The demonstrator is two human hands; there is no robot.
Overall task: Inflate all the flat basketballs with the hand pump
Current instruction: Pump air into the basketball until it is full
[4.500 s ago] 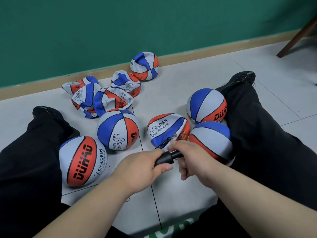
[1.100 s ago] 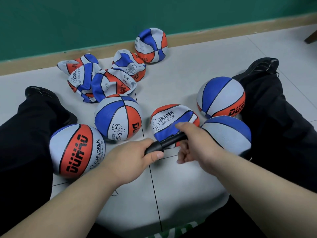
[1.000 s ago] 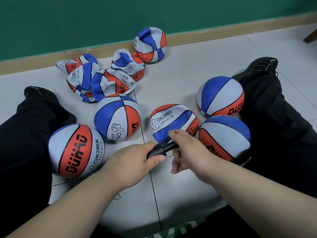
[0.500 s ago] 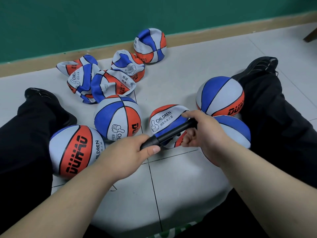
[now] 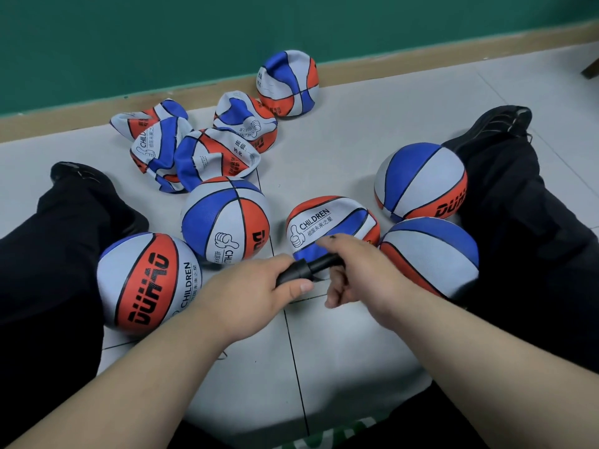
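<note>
Hands on a black hand pump (image 5: 311,268), working at a half-filled basketball (image 5: 327,220).
The left hand (image 5: 251,294) wraps the pump's thick end with the thumb on top. The right hand (image 5: 361,270) curls round the thin end, against the soft ball on the floor between the person's legs. The needle is hidden, so strokes should probably run straight along the pump to avoid levering it out. Crumpled flat basketballs (image 5: 207,153) wait near the wall.

Single head-worn wide-angle view, from seated eye height, facing forward and down. Closest in: left hand (image 5: 246,293) and right hand (image 5: 363,273), low centre, forearms running off the bottom edge. Tiled floor (image 5: 356,131) filling the middle, out to its far edge at the green wall (image 5: 162,34). Trouser legs (image 5: 48,270) flanking both sides.
</note>
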